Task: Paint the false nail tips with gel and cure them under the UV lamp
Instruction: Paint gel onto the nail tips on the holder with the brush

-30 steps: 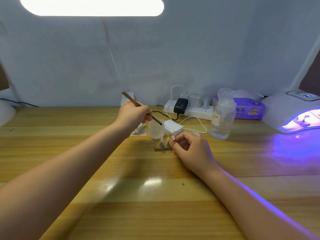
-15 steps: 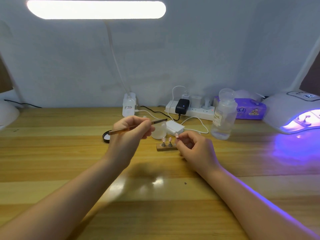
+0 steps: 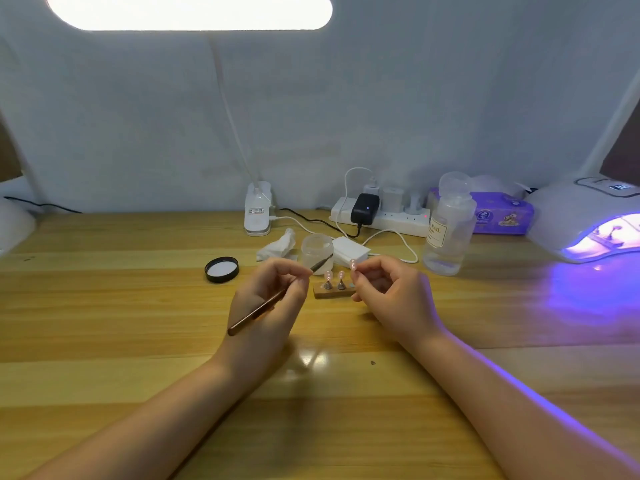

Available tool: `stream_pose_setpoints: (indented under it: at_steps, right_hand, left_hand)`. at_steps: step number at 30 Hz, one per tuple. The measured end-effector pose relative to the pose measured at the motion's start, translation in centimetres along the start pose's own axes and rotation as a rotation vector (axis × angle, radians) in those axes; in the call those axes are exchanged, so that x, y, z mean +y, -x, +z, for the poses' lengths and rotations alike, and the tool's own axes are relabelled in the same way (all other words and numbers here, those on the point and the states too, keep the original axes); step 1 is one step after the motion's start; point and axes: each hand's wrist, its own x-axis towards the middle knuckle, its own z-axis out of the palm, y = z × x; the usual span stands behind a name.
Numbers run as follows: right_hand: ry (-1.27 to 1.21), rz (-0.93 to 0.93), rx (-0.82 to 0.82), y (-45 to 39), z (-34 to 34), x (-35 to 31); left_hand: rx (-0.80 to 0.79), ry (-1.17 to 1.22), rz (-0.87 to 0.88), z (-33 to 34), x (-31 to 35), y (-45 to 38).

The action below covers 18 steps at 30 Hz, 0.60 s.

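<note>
My left hand (image 3: 268, 299) grips a thin brown gel brush (image 3: 263, 308), its dark tip pointing up and right toward the nail tips. My right hand (image 3: 389, 292) pinches one pink nail tip on its small stand (image 3: 353, 265), lifted above the table. Two more pink nail tips (image 3: 334, 275) stand on cone holders on a small wooden base (image 3: 330, 292) between my hands. Just behind them sits a frosted gel jar (image 3: 317, 252) with its lid off. The white UV lamp (image 3: 588, 220) glows purple at the far right, with something inside it.
A black jar lid (image 3: 221, 269) and a crumpled tissue (image 3: 278, 245) lie left of the jar. Behind are a clear labelled bottle (image 3: 448, 230), a power strip (image 3: 379, 214) with chargers and cables, a purple tissue pack (image 3: 502, 213) and the desk lamp's clamp base (image 3: 257, 213).
My left hand drew the brush back from the jar and turned it, so the tip now points at the nail tips. My right hand raised one nail tip slightly.
</note>
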Motion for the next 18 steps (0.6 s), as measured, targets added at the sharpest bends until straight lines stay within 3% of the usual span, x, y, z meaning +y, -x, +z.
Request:
stream_pose_setpoints:
  at_steps: [6, 18]
  right_hand:
    - [0.023, -0.014, -0.021, 0.09, 0.04, -0.11]
    - [0.007, 0.012, -0.014, 0.16, -0.04, -0.16]
  left_hand:
    - [-0.001, -0.070, 0.075, 0.12, -0.42, 0.17]
    - [0.007, -0.006, 0.052, -0.12, -0.54, 0.13]
